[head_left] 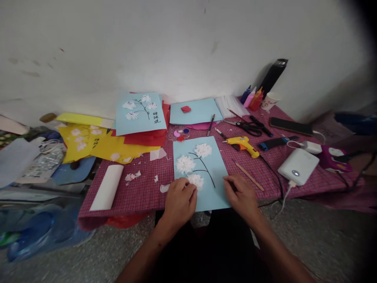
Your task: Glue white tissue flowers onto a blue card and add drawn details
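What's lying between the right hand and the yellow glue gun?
A thin brown stick lies slantwise on the checked cloth between the right hand and the yellow glue gun; the head view shows it.

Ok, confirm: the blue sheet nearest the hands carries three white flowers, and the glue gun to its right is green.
Wrong colour: in the head view, the glue gun right of the blue sheet is yellow; the three white flowers are correct.
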Motion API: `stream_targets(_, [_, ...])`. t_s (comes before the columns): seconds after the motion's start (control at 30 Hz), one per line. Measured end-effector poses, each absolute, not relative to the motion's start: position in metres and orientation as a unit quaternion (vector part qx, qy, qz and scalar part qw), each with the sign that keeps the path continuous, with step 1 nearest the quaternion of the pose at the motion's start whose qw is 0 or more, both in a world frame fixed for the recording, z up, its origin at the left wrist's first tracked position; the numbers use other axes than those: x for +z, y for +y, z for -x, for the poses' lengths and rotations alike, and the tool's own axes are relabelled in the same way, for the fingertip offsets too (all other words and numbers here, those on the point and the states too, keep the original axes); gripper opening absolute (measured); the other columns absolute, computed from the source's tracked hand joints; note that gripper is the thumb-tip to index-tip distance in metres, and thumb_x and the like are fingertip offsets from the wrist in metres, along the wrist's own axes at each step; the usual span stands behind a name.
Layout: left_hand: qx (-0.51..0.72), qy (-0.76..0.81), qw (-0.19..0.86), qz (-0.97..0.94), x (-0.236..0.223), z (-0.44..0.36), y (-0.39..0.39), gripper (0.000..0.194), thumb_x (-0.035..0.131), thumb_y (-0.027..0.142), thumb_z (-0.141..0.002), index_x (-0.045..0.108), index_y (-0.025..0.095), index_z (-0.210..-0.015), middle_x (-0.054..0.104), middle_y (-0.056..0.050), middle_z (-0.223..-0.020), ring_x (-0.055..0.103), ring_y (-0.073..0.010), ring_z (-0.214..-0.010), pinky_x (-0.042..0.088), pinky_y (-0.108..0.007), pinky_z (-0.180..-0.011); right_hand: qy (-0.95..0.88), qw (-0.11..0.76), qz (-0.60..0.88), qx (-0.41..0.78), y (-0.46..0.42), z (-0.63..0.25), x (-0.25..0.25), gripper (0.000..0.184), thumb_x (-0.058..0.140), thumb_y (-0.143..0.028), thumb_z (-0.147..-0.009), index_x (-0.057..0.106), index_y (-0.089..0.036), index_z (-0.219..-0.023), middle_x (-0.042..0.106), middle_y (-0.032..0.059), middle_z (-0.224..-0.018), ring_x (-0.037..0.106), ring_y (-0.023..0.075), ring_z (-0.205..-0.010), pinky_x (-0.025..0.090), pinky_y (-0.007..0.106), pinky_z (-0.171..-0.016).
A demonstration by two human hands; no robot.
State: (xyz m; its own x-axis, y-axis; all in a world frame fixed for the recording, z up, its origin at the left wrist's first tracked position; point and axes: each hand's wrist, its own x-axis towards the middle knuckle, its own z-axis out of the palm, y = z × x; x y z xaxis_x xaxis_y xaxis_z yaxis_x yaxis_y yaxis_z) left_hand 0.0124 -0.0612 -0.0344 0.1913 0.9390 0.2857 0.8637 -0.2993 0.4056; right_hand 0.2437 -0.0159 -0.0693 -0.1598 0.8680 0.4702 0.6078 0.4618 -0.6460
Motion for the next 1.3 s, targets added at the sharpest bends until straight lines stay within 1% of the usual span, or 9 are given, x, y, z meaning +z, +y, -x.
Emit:
stream_targets(0.17, [0.253, 0.593, 0.056, -0.762, -0.038, -0.011, -0.062, 0.014, 0.054, 0.022, -0.093, 0.067, 0.020, -0.095, 0.059, -0.007, -0.096, 0.056, -0.0231, -0.092, 0.048, -0.040, -0.084, -0.750, 0.424, 0.486, 0.148, -0.016, -0.244, -0.073, 0.012, 0.056, -0.017, -0.091, 0.065, -0.022, -0.098, 0.066, 0.0049, -0.085, 0.063, 0.0207, -0.080, 0.051, 0.035, -0.075])
stream_targets(0.23, [0.270, 0.590, 0.049, -0.760, -0.039, -0.008, -0.064, 0.014, 0.055, 0.022, -0.093, 0.067, 0.020, -0.099, 0.059, -0.007, -0.097, 0.057, -0.0232, -0.092, 0.049, -0.040, -0.083, -0.751, 0.429, 0.480, 0.145, -0.015, -0.245, -0.075, 0.012, 0.057, -0.017, -0.092, 0.065, -0.022, -0.098, 0.066, 0.0048, -0.085, 0.063, 0.0203, -0.080, 0.051, 0.035, -0.075])
stream_targets(0.33, [0.300, 0.593, 0.039, -0.746, -0.042, 0.000, -0.070, 0.018, 0.056, 0.020, -0.091, 0.066, 0.020, -0.106, 0.060, -0.009, -0.103, 0.058, -0.0241, -0.096, 0.050, -0.041, -0.085, -0.751, 0.429, 0.479, 0.149, -0.015, -0.245, -0.076, 0.012, 0.057, -0.017, -0.092, 0.065, -0.022, -0.099, 0.066, 0.0048, -0.086, 0.063, 0.0203, -0.081, 0.051, 0.035, -0.075])
stream_targets(0.47, [0.315, 0.617, 0.032, -0.721, -0.047, 0.014, -0.076, 0.023, 0.055, 0.014, -0.088, 0.065, 0.019, -0.108, 0.061, -0.010, -0.106, 0.059, -0.0251, -0.099, 0.050, -0.042, -0.088, -0.753, 0.429, 0.477, 0.144, -0.015, -0.245, -0.077, 0.012, 0.058, -0.016, -0.091, 0.065, -0.022, -0.100, 0.066, 0.0046, -0.086, 0.063, 0.0203, -0.080, 0.051, 0.035, -0.074])
stream_targets(0.6, [0.309, 0.607, 0.041, -0.731, -0.049, 0.017, -0.079, 0.028, 0.055, 0.012, -0.084, 0.066, 0.018, -0.109, 0.061, -0.011, -0.107, 0.059, -0.0256, -0.099, 0.050, -0.044, -0.089, -0.756, 0.430, 0.473, 0.141, -0.015, -0.244, -0.077, 0.013, 0.059, -0.015, -0.091, 0.065, -0.021, -0.100, 0.066, 0.0045, -0.088, 0.064, 0.0200, -0.081, 0.051, 0.035, -0.075])
stream_targets(0.77, [0.271, 0.570, 0.062, -0.774, -0.044, 0.007, -0.079, 0.037, 0.058, 0.012, -0.081, 0.067, 0.021, -0.115, 0.054, -0.014, -0.125, 0.054, -0.0301, -0.113, 0.046, -0.049, -0.096, -0.756, 0.423, 0.479, 0.140, -0.014, -0.244, -0.079, 0.013, 0.060, -0.014, -0.090, 0.065, -0.021, -0.100, 0.066, 0.0040, -0.087, 0.064, 0.0197, -0.081, 0.051, 0.035, -0.075])
stream_targets(0.87, [0.247, 0.563, 0.074, -0.785, -0.041, 0.003, -0.075, 0.040, 0.059, 0.013, -0.080, 0.065, 0.021, -0.119, 0.050, -0.015, -0.132, 0.050, -0.0323, -0.119, 0.044, -0.051, -0.100, -0.758, 0.420, 0.480, 0.140, -0.014, -0.244, -0.080, 0.013, 0.060, -0.015, -0.090, 0.065, -0.021, -0.100, 0.067, 0.0043, -0.088, 0.064, 0.0201, -0.082, 0.052, 0.035, -0.075])
stream_targets(1.03, [0.218, 0.567, 0.084, -0.790, -0.040, 0.002, -0.071, 0.040, 0.057, 0.014, -0.082, 0.064, 0.021, -0.122, 0.049, -0.016, -0.132, 0.049, -0.0326, -0.118, 0.043, -0.051, -0.100, -0.760, 0.413, 0.483, 0.136, -0.015, -0.242, -0.078, 0.013, 0.060, -0.015, -0.090, 0.065, -0.021, -0.100, 0.068, 0.0050, -0.089, 0.065, 0.0208, -0.084, 0.052, 0.036, -0.078])
stream_targets(1.3, [0.207, 0.572, 0.085, -0.790, -0.039, 0.000, -0.071, 0.043, 0.057, 0.013, -0.081, 0.063, 0.020, -0.123, 0.050, -0.016, -0.132, 0.050, -0.0323, -0.118, 0.045, -0.051, -0.100, -0.762, 0.407, 0.484, 0.138, -0.015, -0.243, -0.077, 0.013, 0.059, -0.015, -0.091, 0.064, -0.022, -0.100, 0.067, 0.0045, -0.087, 0.065, 0.0202, -0.081, 0.052, 0.035, -0.074])
